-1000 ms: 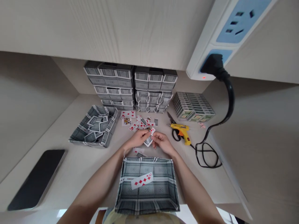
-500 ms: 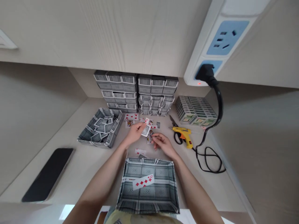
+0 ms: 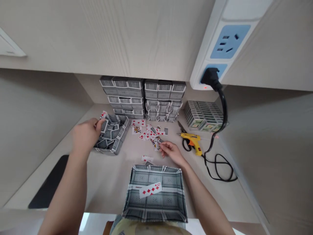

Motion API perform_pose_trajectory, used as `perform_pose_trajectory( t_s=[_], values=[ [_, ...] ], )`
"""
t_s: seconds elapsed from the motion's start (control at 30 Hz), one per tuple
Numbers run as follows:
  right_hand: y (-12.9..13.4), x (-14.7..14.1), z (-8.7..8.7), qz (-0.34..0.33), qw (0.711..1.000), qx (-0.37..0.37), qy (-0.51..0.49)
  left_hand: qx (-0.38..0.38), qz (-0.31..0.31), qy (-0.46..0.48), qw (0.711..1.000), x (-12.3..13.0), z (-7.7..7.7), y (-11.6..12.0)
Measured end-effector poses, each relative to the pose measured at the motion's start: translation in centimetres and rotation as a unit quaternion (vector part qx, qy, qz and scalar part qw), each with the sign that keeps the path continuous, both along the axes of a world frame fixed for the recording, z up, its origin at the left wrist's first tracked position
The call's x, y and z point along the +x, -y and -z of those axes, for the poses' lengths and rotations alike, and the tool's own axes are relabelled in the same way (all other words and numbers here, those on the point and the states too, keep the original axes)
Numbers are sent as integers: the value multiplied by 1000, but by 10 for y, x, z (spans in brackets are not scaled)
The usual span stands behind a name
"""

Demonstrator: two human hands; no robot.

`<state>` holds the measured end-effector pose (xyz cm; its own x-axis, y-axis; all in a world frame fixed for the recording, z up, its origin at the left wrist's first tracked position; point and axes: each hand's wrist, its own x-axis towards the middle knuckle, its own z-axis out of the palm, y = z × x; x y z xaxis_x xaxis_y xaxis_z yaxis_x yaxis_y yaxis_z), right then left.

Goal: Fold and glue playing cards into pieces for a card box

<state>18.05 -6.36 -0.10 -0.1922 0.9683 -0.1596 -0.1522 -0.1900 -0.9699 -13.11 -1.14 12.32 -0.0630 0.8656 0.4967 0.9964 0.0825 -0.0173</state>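
Note:
My left hand (image 3: 86,133) is pinched shut on a folded playing card (image 3: 103,114) with red pips, over the far left part of a card-built tray (image 3: 119,141). Many grey-backed folded cards (image 3: 110,133) fill that tray. Loosely curled, with its fingers apart, my right hand (image 3: 172,152) rests on the table, fingertips beside a king card (image 3: 156,145). Face-up cards (image 3: 149,133) lie scattered beyond it. Closest to my body is a second card-built tray (image 3: 161,207), with a nine of diamonds strip (image 3: 151,190) inside.
Stacked card-built boxes (image 3: 144,94) line the back wall. To the right are card packs (image 3: 204,114), a yellow glue gun (image 3: 193,141), black-handled scissors (image 3: 186,144) and a cable (image 3: 223,180). A power strip (image 3: 220,49) hangs above. A dark phone (image 3: 49,186) lies left.
My left hand has moved left from the middle cards to above the filled tray, carrying a card. My right hand has barely moved. The view shifted slightly.

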Motion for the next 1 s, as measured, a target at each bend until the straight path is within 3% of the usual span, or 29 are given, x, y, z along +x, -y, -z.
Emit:
perform_pose_trajectory(
  t_s=[0.1, 0.17, 0.3, 0.4, 0.53, 0.67, 0.77, 0.83, 1.0],
  values=[
    [2, -1, -1, 3, 1000, 4, 15, -113, -47, -33, 992, -10, 5, 2],
    [3, -2, -3, 8, 999, 11, 29, -141, -50, -15, 989, -10, 4, 2],
    [7, 3, -4, 67, 982, 87, 156, -30, 52, 50, 997, 8, 2, -2],
    [7, 14, -5, 164, 919, 172, 315, -32, 176, 87, 980, 38, 7, -7],
    [6, 34, -9, 296, 810, 203, 464, -113, 290, 19, 950, 86, 28, -18],
    [5, 54, -15, 426, 691, 174, 557, -125, 227, -35, 965, 114, 51, -34],
    [6, 65, -13, 464, 635, 126, 605, -146, 171, -20, 974, 120, 60, -43],
    [7, 70, -9, 463, 626, 93, 620, -157, 158, 5, 975, 120, 60, -43],
    [7, 79, 3, 432, 661, 58, 611, -99, 212, 157, 959, 116, 59, -38]
  ],
)
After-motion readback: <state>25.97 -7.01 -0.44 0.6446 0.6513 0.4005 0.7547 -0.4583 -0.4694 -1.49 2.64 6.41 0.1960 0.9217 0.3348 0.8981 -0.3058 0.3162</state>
